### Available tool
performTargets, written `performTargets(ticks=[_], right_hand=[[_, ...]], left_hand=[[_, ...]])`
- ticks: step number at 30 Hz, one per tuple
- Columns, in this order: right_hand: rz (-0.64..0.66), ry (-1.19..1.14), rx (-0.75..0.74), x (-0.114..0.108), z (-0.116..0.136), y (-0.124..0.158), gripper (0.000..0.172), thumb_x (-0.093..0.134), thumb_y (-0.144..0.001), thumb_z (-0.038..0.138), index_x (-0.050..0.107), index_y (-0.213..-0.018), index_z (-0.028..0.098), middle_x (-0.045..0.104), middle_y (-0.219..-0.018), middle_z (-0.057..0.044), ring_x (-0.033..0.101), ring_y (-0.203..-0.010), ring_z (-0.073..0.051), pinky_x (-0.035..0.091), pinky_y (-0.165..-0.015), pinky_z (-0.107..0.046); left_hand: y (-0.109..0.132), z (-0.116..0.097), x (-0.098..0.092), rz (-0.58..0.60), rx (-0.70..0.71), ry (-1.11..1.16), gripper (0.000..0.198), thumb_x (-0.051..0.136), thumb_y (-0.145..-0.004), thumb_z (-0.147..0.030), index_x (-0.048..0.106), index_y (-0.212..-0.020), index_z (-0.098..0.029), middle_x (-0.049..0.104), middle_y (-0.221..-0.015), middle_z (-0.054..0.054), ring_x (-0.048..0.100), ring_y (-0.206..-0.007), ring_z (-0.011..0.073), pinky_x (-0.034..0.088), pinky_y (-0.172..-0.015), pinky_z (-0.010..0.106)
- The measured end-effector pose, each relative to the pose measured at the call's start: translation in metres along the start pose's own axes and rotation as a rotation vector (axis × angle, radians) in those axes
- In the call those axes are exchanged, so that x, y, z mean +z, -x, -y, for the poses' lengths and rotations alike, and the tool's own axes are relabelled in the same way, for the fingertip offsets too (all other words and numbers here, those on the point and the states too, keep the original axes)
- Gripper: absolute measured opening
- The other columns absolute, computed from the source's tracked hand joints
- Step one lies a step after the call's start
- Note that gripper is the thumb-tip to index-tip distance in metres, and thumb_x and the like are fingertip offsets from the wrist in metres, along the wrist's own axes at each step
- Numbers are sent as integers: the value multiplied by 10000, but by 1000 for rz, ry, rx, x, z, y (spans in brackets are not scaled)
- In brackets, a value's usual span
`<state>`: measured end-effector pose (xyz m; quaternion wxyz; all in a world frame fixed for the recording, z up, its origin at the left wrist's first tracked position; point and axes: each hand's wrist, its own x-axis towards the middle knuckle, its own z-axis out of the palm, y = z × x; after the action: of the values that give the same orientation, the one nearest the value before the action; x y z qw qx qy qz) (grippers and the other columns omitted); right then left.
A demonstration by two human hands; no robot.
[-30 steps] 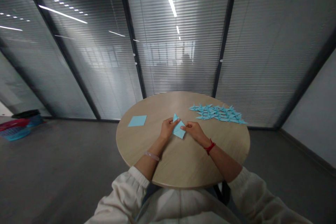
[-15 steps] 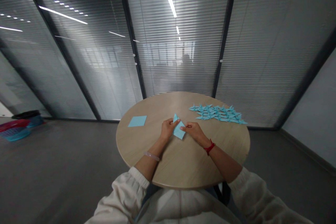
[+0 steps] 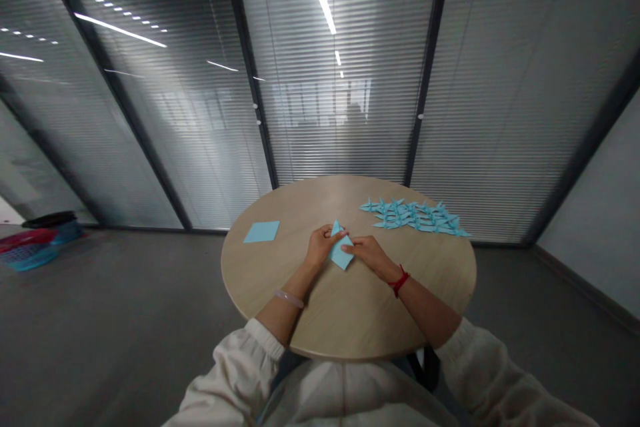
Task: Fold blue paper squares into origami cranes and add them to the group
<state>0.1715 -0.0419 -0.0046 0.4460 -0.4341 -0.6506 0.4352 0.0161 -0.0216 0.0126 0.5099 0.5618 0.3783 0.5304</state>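
1. One round table [image 3: 370, 327] fills the near middle.
2. Folded blue shapes [image 3: 415, 217] crowd its far right (pointed, overlapping).
3. The left hand [image 3: 318, 245], angled in from near left, grips the folded paper [image 3: 341, 257]; the right hand [image 3: 369, 251], from near right, pinches its right edge.
4. A flat blue sheet [image 3: 262, 232] lies left, apart.
5. The folded paper points far, over the table's middle; creasing seems in hand, the next move calling for aligned edges.

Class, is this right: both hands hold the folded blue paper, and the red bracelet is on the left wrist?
Wrong wrist: the head view shows the red bracelet on the right wrist. The left hand and right hand do hold the folded blue paper.
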Motion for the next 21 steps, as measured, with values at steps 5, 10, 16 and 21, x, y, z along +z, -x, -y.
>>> performTargets(ticks=[5, 10, 16, 21], right_hand=[[-7, -44, 12, 1, 1, 1, 419, 697, -638, 532, 691, -673, 115, 595, -584, 8, 510, -564, -130, 346, -534, -230], [27, -111, 38, -3, 0, 1, 429, 706, -629, 518, 716, -743, 105, 643, -643, -16, 567, -619, -162, 405, -617, -262], [72, -138, 81, -4, 8, 6, 441, 717, -616, 518, 733, -774, 106, 674, -677, -34, 603, -674, -194, 437, -671, -296], [91, -132, 90, -4, 5, 4, 426, 730, -604, 490, 734, -776, 100, 674, -685, -29, 594, -659, -182, 431, -664, -287]], left_hand=[[4, -4, 3, 59, -20, -8, 487, 824, -549, -414, 686, -910, -118, 717, -765, 87, 633, -598, 165, 464, -545, 250], [7, -14, 2, 148, -26, 154, 569, 762, -658, -406, 615, -1138, -138, 704, -1001, 151, 670, -860, 221, 508, -754, 322], [5, -13, -3, 155, 24, 156, 427, 765, -658, -362, 656, -984, -109, 714, -947, 146, 678, -823, 216, 499, -799, 338], [4, -12, -4, 101, 62, 98, 377, 761, -647, -394, 667, -865, -101, 722, -847, 132, 678, -746, 210, 502, -743, 321]])
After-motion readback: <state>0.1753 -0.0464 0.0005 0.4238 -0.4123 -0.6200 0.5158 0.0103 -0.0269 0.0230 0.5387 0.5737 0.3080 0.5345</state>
